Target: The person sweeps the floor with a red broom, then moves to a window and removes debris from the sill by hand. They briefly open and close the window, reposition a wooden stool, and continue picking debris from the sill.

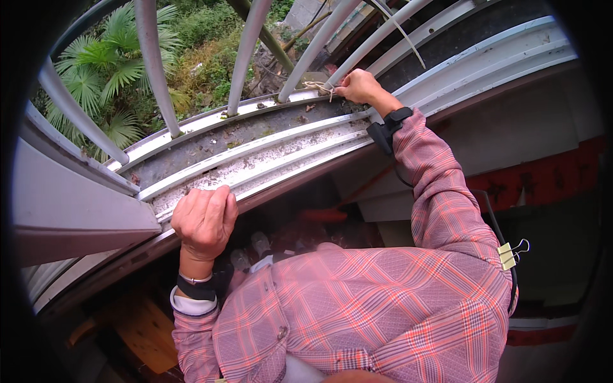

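Note:
My right hand (359, 87) reaches out to the foot of a pale metal window bar (371, 45), its fingers pinched on a thin, light-coloured cord (314, 85). The cord is looped and knotted round the base of the bar. Curled on the inner edge of the metal window track (268, 160) is my left hand (205, 220), with its fingertips hidden from view. No object shows in it. Both wrists wear black straps, and a thin bracelet circles the left one.
More metal bars (244, 57) rise along the outer ledge. Dirt and dry leaves lie on the grey sill (215, 136). A fan palm (107, 67) grows outside. A white frame panel (72, 191) stands at left. Below, indoors, is a wooden stool or bench (146, 330).

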Demonstrator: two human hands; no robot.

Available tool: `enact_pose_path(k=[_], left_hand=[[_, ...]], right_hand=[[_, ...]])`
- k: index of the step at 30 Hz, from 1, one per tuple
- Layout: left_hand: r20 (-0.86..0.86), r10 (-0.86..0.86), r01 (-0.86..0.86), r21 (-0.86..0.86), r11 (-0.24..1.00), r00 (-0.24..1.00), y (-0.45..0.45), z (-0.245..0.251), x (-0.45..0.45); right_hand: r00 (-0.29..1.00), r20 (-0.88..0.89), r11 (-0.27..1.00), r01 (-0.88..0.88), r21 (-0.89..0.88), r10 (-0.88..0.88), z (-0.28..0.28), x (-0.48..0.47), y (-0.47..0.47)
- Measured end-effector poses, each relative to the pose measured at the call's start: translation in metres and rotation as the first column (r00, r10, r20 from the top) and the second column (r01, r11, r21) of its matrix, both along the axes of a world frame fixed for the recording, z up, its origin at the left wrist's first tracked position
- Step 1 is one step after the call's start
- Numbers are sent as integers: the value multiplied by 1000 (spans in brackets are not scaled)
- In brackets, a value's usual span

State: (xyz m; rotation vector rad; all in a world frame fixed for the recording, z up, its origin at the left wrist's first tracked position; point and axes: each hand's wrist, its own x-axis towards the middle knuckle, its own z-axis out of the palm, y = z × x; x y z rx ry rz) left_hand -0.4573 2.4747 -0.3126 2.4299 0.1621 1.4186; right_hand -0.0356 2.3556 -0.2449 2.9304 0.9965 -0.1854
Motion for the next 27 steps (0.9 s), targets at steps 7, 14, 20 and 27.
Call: enact_pose_path(k=[7,14,20,27], left_hand=[[-2,18,-18,26,1000,1000,2,0,1],[7,23,-23,8,1000,1000,0,0,1],[12,32,-32,18,999,999,1,0,1],[-5,17,-17,-4,1000,1000,0,2,1]], right_hand=[[983,170,989,39,141,-63,-7,-3,8],[921,343,982,-175,-66,187,38,-6,-5],[965,91,843,-168,-511,248,16,-6,-11],[979,81,868,-127,-481,188,-14,4,-11]])
